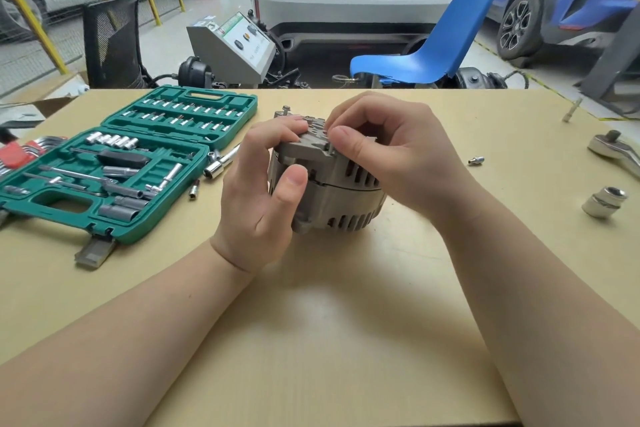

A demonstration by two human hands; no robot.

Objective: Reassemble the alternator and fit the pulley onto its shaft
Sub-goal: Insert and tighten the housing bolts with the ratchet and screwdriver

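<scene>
A grey slotted alternator (341,199) stands on the tan table (311,322) at the centre. My left hand (263,191) grips its left side, thumb on the housing and fingers over the top. My right hand (391,156) sits on top of it, its curled fingers and thumb pinching at something small on the upper cover; what it pinches is hidden. A bolt head (285,109) sticks up at the alternator's far left edge. No pulley is plainly visible.
An open green socket case (114,163) lies to the left, with loose sockets (214,170) beside it. To the right lie a small bolt (475,160), a large socket (604,206), a ratchet (614,151) and an extension bit (572,110). A blue chair (429,45) stands behind the table.
</scene>
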